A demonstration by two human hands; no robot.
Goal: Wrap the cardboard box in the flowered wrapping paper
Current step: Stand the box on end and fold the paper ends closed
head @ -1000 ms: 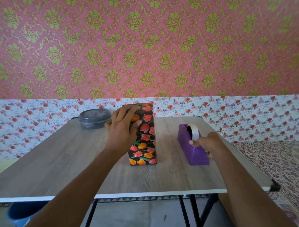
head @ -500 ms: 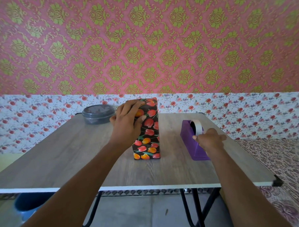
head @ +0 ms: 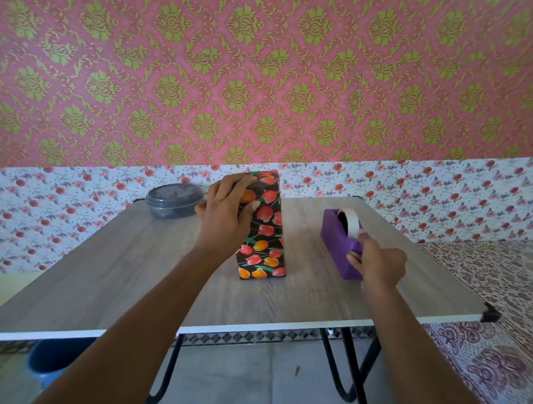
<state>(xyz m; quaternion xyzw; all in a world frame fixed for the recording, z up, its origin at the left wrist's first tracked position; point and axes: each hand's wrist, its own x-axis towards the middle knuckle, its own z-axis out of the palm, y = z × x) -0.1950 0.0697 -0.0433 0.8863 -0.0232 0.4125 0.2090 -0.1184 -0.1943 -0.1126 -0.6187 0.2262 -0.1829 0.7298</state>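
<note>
While left hand (head: 224,221) steadies glossy wrapped box (head: 265,232), right hand (head: 378,261) pinches tape (head: 351,222).

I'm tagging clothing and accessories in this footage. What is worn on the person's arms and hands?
Nothing that shows. The left hand and right hand are bare, with no gloves, rings, watch or bracelets in view. Both forearms are uncovered up to the bottom edge of the picture, so no sleeves appear. The nails look short and unpainted.

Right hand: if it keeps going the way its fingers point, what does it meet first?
The right hand points away and slightly left, its fingers already at the near end of the dispenser. Straight on, it would likely meet the tape roll first; depth is unclear.
</note>
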